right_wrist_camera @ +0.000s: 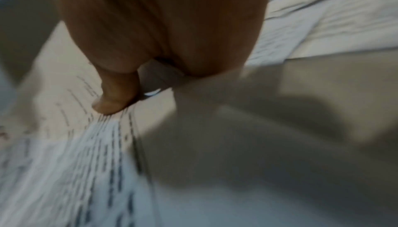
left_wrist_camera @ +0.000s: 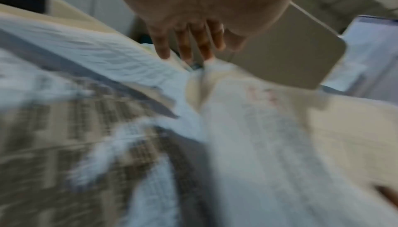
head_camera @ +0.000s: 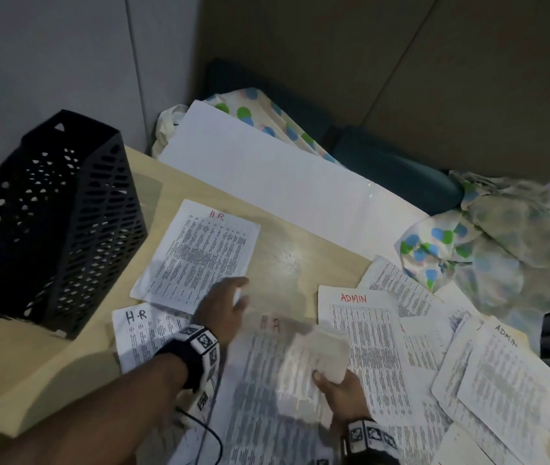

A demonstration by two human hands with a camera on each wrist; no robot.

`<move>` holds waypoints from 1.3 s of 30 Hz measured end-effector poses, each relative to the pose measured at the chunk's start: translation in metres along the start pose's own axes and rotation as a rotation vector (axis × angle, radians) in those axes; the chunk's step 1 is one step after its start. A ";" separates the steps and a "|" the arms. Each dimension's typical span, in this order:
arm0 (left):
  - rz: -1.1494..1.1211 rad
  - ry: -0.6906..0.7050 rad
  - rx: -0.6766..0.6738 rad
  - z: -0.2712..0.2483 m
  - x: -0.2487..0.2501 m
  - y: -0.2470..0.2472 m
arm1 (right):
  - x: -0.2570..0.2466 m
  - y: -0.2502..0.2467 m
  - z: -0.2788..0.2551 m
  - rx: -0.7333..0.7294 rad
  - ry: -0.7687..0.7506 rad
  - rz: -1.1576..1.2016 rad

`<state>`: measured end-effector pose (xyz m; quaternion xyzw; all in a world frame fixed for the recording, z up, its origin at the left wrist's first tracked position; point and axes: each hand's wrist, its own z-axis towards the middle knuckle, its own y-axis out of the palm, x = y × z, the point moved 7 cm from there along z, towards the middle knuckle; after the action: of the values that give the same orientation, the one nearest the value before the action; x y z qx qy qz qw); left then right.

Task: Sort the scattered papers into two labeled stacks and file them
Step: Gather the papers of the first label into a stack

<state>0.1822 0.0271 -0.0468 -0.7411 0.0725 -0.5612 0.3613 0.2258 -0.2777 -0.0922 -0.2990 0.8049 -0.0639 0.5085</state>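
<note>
A printed sheet [head_camera: 277, 364] with a red "HR" mark at its top is blurred in the near middle of the head view. My right hand [head_camera: 325, 377] pinches its right edge, thumb [right_wrist_camera: 114, 101] on the printed face. My left hand [head_camera: 233, 297] hovers with straight fingers [left_wrist_camera: 183, 43] just left of that sheet's top, over the lower corner of a flat red-marked HR sheet [head_camera: 199, 253]. A black-marked H.R sheet [head_camera: 136, 333] lies under my left wrist. A red ADMIN sheet [head_camera: 364, 337] and a black ADMIN sheet [head_camera: 501, 374] lie to the right among several others.
A black mesh file holder [head_camera: 48, 223] stands at the left of the wooden table [head_camera: 283, 256]. A large white board [head_camera: 266, 172] leans behind the table. A dotted cloth [head_camera: 468, 250] is bunched at the right. A black cable [head_camera: 209, 431] trails near my left wrist.
</note>
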 end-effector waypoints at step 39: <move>-0.079 -0.501 0.075 -0.039 -0.086 -0.069 | -0.014 -0.048 0.017 0.294 0.068 -0.218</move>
<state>0.0957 0.1040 -0.0669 -0.8454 -0.0689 -0.3760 0.3730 0.2646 -0.3054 -0.0698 -0.3043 0.7667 -0.2456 0.5092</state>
